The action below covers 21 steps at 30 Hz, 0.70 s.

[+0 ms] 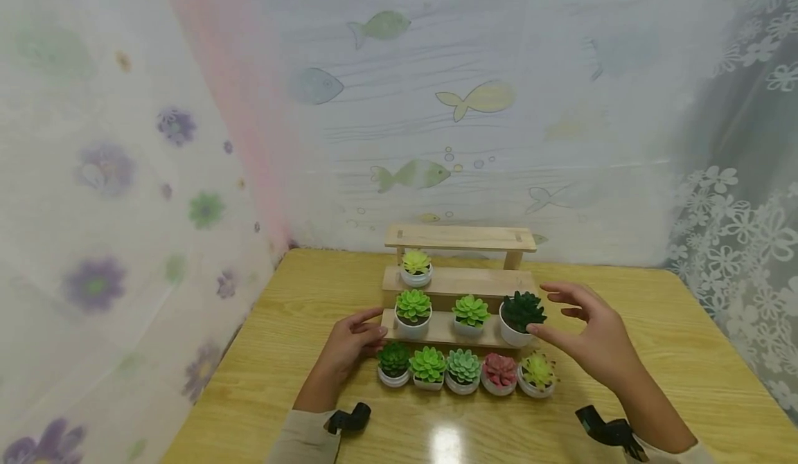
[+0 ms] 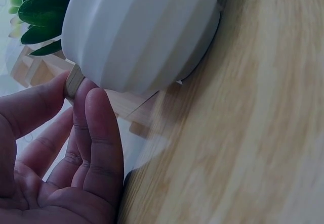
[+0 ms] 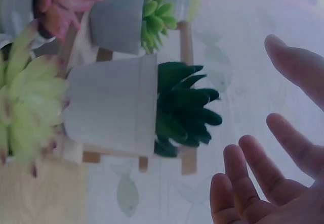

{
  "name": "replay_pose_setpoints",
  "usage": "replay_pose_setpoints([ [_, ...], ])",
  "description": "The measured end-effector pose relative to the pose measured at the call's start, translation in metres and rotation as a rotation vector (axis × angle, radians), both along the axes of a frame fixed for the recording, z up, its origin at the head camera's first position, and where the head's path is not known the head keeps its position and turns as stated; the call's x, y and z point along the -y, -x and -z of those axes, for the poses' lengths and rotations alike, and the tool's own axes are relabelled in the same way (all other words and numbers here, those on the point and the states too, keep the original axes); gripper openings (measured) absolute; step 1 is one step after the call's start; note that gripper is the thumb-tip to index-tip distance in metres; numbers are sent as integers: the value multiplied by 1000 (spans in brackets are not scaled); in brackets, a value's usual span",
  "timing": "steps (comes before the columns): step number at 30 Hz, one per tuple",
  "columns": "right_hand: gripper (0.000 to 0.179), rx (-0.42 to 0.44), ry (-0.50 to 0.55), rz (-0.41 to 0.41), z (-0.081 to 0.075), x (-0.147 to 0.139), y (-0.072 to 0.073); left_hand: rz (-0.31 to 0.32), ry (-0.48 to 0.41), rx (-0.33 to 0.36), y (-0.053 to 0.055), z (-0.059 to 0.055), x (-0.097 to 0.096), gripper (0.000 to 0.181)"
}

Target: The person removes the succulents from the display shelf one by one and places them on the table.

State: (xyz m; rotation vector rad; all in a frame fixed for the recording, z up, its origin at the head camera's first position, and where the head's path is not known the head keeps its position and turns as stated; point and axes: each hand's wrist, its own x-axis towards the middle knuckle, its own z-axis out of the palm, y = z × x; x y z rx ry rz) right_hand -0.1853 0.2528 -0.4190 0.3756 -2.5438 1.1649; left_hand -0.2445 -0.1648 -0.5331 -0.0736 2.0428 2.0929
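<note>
A tiered wooden plant stand (image 1: 461,237) stands on the table, its lowest step gripped at the left end by my left hand (image 1: 349,346). In the left wrist view, thumb and fingers pinch the step's wooden end (image 2: 74,83) behind a ribbed white pot (image 2: 136,37). My right hand (image 1: 595,336) is spread with nothing in it, beside a dark green succulent (image 1: 522,311) in a white pot at the right of that step. The right wrist view shows the fingers apart from this dark plant (image 3: 185,110). Two bright green succulents (image 1: 413,306), (image 1: 470,311) share the lowest step.
A yellow-green succulent (image 1: 415,263) sits on the middle step at left. Along the front of the stand, several potted succulents line up on the table (image 1: 386,436), among them a red one (image 1: 499,368) and a yellow one (image 1: 537,370). A fish-patterned curtain (image 1: 399,131) hangs behind.
</note>
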Motion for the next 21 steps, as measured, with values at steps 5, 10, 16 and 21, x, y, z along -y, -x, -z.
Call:
replay_pose_setpoints([
  [5, 64, 3, -23, -34, -6, 12, 10, 6, -5, 0, 1, 0, 0, 55],
  [10, 67, 32, -44, -71, -12, 25, 22, 0, -13, 7, 1, 1, 0, 55],
  [16, 70, 58, -43, -123, -22, 41, 35, -1, -16, 7, 1, 1, 1, 55],
  [21, 67, 48, -29, -141, -29, 51, 45, 8, -22, 12, 0, -1, 2, 56],
])
